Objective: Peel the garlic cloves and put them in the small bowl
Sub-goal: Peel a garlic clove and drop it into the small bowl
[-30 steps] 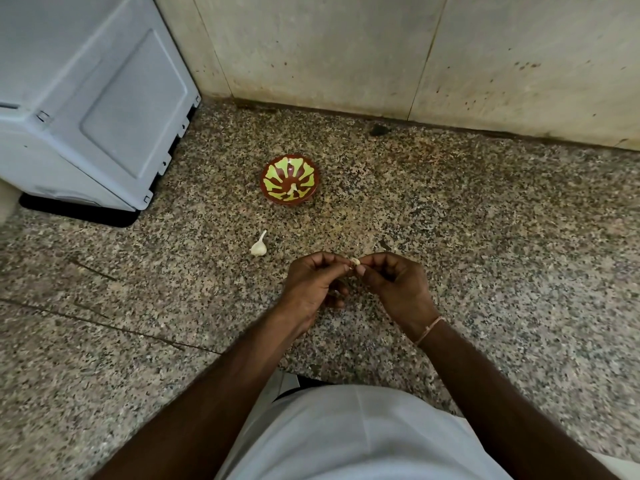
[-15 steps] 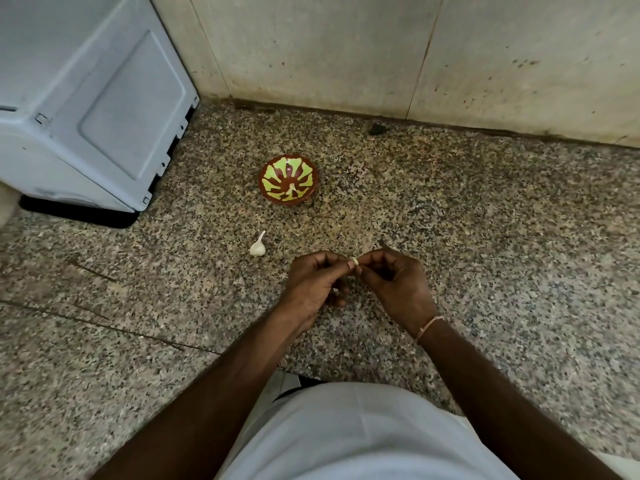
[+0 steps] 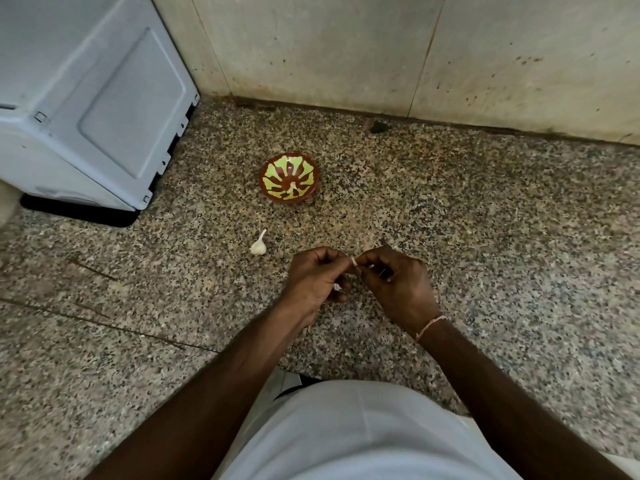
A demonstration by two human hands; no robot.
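A small garlic clove (image 3: 354, 261) is pinched between the fingertips of my left hand (image 3: 317, 277) and my right hand (image 3: 394, 282), low over the speckled stone counter. A scrap of white peel (image 3: 336, 287) shows under my left fingers. Beyond the hands sits the small brown bowl (image 3: 289, 178) with a green pattern, and a pale clove (image 3: 291, 191) lies inside it. A garlic bulb piece (image 3: 258, 246) with a stem lies on the counter left of my hands.
A grey-white appliance (image 3: 86, 98) stands at the back left. A tiled wall (image 3: 381, 53) closes the back of the counter (image 3: 485, 254). A dark speck (image 3: 378, 126) lies at the wall's foot.
My hands have stayed together on the clove, with only small finger movements. The bowl and the bulb piece have not moved.
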